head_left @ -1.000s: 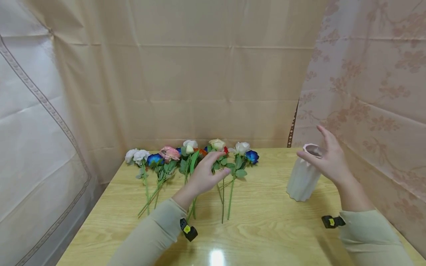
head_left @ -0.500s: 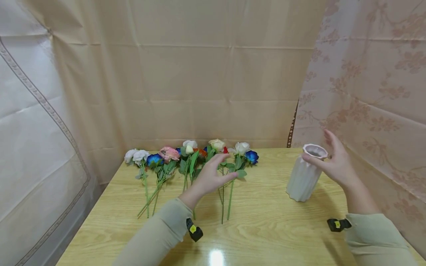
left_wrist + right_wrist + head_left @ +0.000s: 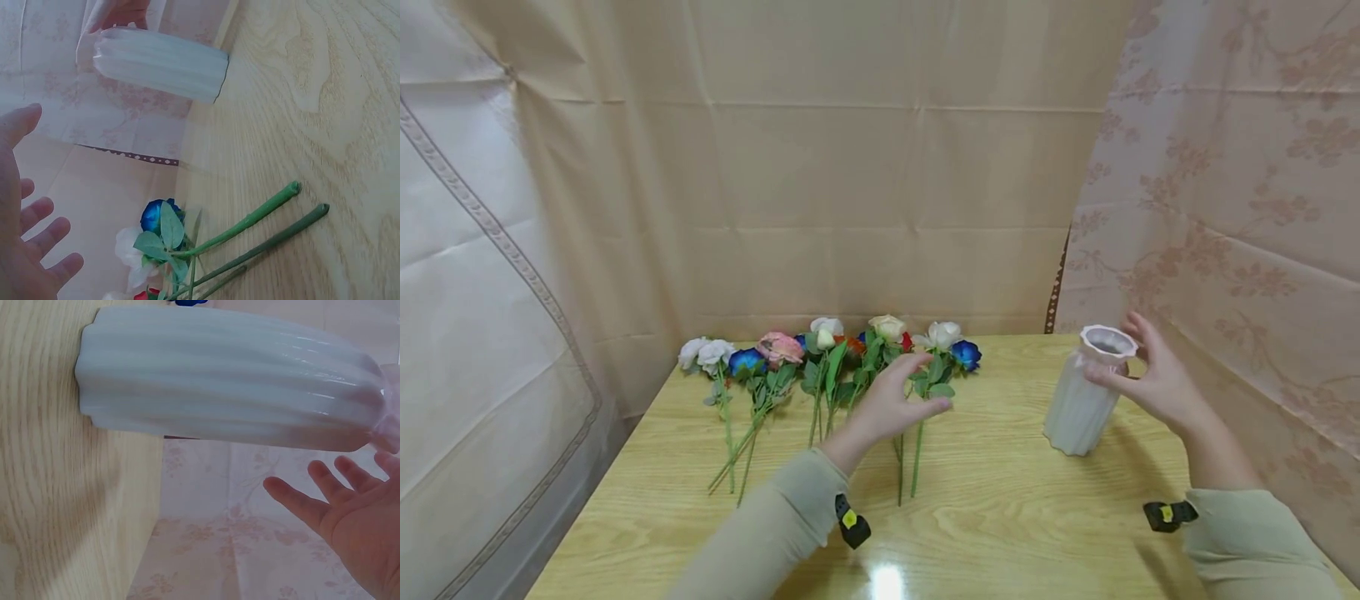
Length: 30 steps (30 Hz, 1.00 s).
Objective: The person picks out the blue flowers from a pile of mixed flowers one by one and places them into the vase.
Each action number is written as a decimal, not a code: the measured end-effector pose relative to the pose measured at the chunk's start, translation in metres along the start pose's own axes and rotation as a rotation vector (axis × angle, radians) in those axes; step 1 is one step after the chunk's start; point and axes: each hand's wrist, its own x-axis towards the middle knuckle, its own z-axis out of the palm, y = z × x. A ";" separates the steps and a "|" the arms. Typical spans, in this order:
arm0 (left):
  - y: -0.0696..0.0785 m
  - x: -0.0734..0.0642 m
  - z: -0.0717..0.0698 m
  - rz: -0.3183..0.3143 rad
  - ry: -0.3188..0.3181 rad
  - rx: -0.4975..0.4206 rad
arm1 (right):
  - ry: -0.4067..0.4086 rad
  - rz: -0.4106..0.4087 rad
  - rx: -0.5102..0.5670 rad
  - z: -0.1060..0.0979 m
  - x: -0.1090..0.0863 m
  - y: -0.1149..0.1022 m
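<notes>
A white fluted vase (image 3: 1078,408) stands upright on the right of the table. My right hand (image 3: 1165,387) is at its neck, thumb in front of it and fingers behind, spread in a loose C. In the right wrist view the extended fingers (image 3: 300,500) show a gap from the vase body. My left hand (image 3: 891,404), thumb and fingers apart, hovers over the stems of the right-hand flowers, holding nothing. Beyond it lie a cream rose (image 3: 887,327), a white rose (image 3: 942,335) and a blue rose (image 3: 966,356) with green stems, partly hidden by the hand.
More artificial flowers lie in a row to the left: white roses (image 3: 711,354), a blue rose (image 3: 747,362), a pink flower (image 3: 780,347) and another white one (image 3: 826,327). The wooden table (image 3: 1000,517) ends at a beige curtain (image 3: 880,192); patterned cloth (image 3: 1247,208) hangs at right.
My left hand has drifted right and slightly down, over the right-hand flowers. My right hand has shifted right and lower, from over the vase's mouth to its neck. The vase has stayed put.
</notes>
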 end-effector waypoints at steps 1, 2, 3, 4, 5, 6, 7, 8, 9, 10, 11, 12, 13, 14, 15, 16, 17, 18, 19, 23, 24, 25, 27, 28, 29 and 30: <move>0.000 0.000 0.002 -0.002 -0.003 0.000 | -0.005 0.000 -0.001 0.000 0.000 0.001; 0.000 0.001 0.003 -0.002 -0.006 -0.003 | -0.012 0.004 -0.001 0.000 -0.001 0.002; 0.000 0.001 0.005 -0.002 -0.008 -0.002 | -0.018 0.008 -0.002 0.000 -0.002 0.003; 0.001 0.001 0.006 -0.003 -0.009 -0.007 | -0.025 0.014 -0.004 0.000 -0.003 0.003; 0.001 0.001 0.007 -0.003 -0.011 -0.009 | -0.032 0.019 -0.008 0.000 -0.003 0.004; 0.001 0.002 0.008 -0.002 -0.013 -0.006 | -0.039 0.026 -0.014 0.000 -0.004 0.005; 0.001 0.001 0.009 0.000 -0.015 -0.002 | -0.044 0.029 -0.020 0.000 -0.005 0.006; 0.002 0.001 0.010 -0.001 -0.016 0.005 | -0.048 0.030 -0.024 0.001 -0.006 0.007; 0.002 0.001 0.011 -0.003 -0.017 0.010 | -0.052 0.029 -0.028 0.001 -0.006 0.009; 0.003 0.001 0.012 -0.002 -0.018 0.015 | -0.055 0.027 -0.032 0.002 -0.007 0.009; 0.002 0.001 0.013 -0.001 -0.019 0.020 | -0.057 0.024 -0.033 0.002 -0.007 0.010; 0.002 0.001 0.014 -0.001 -0.021 0.024 | -0.059 0.020 -0.034 0.003 -0.008 0.011; 0.002 0.001 0.015 -0.003 -0.020 0.025 | -0.060 0.015 -0.033 0.003 -0.009 0.012; 0.002 0.001 0.016 -0.006 -0.021 0.028 | -0.063 0.012 -0.033 0.003 -0.009 0.013; 0.002 0.001 0.018 -0.009 -0.021 0.029 | -0.064 0.010 -0.038 0.003 -0.010 0.013; 0.002 0.002 0.019 -0.013 -0.021 0.028 | -0.065 0.008 -0.040 0.003 -0.011 0.013; 0.002 0.002 0.020 -0.015 -0.022 0.025 | -0.067 0.006 -0.043 0.003 -0.012 0.014; 0.002 0.002 0.021 -0.014 -0.023 0.024 | -0.068 0.004 -0.048 0.003 -0.012 0.014; 0.003 0.003 0.022 -0.010 -0.023 0.022 | -0.069 0.005 -0.054 0.003 -0.013 0.015; 0.004 0.004 0.026 0.016 -0.024 0.015 | -0.076 0.005 -0.081 0.004 -0.015 0.017; 0.004 0.004 0.028 0.022 -0.023 0.018 | -0.078 0.007 -0.088 0.005 -0.015 0.017; 0.003 0.004 0.029 0.023 -0.022 0.020 | -0.080 0.008 -0.093 0.005 -0.016 0.017; 0.002 0.005 0.031 0.027 -0.024 0.033 | -0.081 0.007 -0.099 0.006 -0.016 0.019; 0.002 0.006 0.032 0.028 -0.025 0.035 | -0.081 0.008 -0.099 0.006 -0.016 0.019; 0.002 0.006 0.032 0.026 -0.025 0.040 | -0.077 0.008 -0.102 0.006 -0.016 0.020; 0.002 0.007 0.033 0.026 -0.026 0.043 | -0.074 0.008 -0.104 0.007 -0.016 0.020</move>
